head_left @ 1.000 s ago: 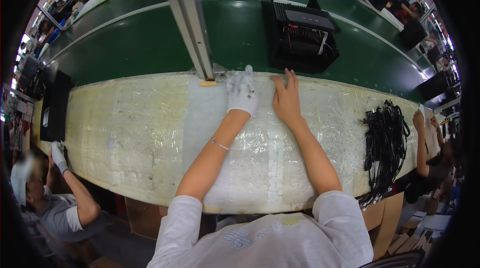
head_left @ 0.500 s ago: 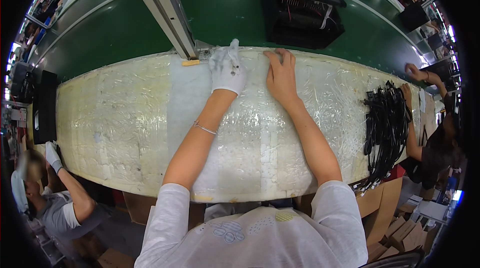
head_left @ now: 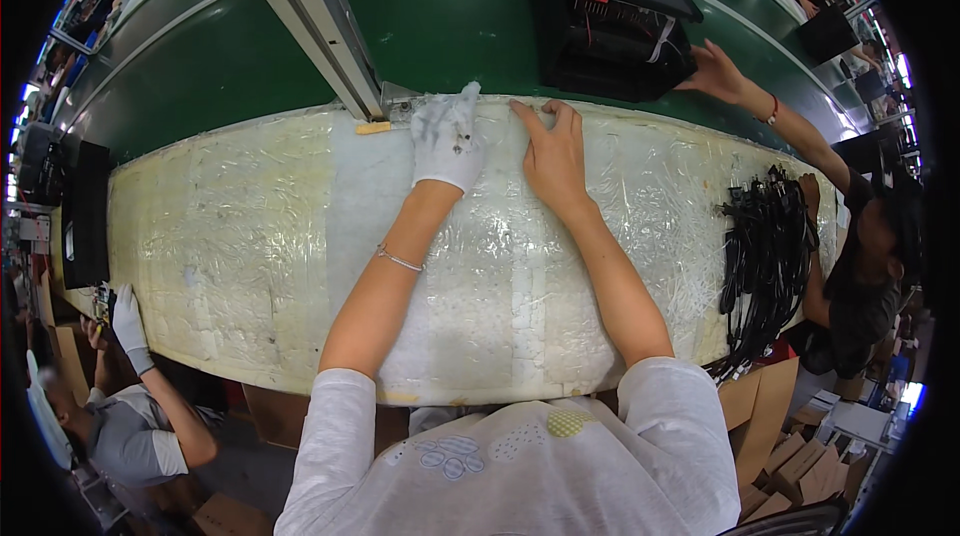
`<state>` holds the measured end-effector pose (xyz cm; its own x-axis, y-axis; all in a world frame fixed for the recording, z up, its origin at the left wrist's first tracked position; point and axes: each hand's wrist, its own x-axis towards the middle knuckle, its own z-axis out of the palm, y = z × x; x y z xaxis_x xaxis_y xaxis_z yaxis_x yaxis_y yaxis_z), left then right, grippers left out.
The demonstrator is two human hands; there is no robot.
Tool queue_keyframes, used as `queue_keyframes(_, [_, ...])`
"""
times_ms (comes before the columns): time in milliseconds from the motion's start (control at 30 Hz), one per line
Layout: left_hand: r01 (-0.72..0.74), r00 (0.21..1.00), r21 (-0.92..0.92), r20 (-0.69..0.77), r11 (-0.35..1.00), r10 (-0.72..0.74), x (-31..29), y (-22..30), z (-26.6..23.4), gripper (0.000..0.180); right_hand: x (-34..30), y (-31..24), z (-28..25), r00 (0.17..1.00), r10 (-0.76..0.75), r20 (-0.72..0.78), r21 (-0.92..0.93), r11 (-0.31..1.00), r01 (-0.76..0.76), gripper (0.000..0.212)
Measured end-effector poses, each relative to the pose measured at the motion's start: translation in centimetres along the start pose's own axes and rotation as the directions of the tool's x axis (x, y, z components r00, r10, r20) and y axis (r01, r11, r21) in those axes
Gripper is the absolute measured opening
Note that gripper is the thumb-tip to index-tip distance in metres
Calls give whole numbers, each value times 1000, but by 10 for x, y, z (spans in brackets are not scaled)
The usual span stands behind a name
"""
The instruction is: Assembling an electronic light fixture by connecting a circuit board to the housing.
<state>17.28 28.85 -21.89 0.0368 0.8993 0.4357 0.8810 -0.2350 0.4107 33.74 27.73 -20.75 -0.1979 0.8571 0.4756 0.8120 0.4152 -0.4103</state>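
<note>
My left hand [head_left: 445, 143] wears a white glove with dark smudges on its back. It rests at the far edge of the plastic-covered table [head_left: 270, 226], beside the foot of a metal post [head_left: 335, 46]. One gloved finger sticks out over the edge; the others lie close together, and nothing shows in them. Bare, my right hand [head_left: 556, 151] lies a little to the right at the same edge. Its thumb and fingers are apart, slightly bent, with nothing between them. Beyond it a black open-sided device housing [head_left: 615, 36] with wires inside sits on the green conveyor belt [head_left: 440, 6].
A bundle of black cables [head_left: 765, 266] lies at the table's right end. A co-worker's hand [head_left: 715, 76] reaches to the housing from the right. Another co-worker's gloved hand [head_left: 128, 326] is at the left, near a black panel [head_left: 88, 216]. Cardboard boxes [head_left: 770, 406] stand below right.
The right co-worker has leaned in and brought a hand to the black housing. The left co-worker's gloved hand has moved too. My hands stay at the edge, my right thumb and fingers slightly wider apart.
</note>
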Motion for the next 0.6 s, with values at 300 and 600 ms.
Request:
queue_keyframes(300, [-16,996,-117,83,993,25,10,7,1,61,1,9,0,999,39,16,-40,998,-39,51])
queue_keyframes(600, [61,948,25,310,998,-66,12,7,-11,55,5,9,18,1000,28,-10,-36,999,-28,44])
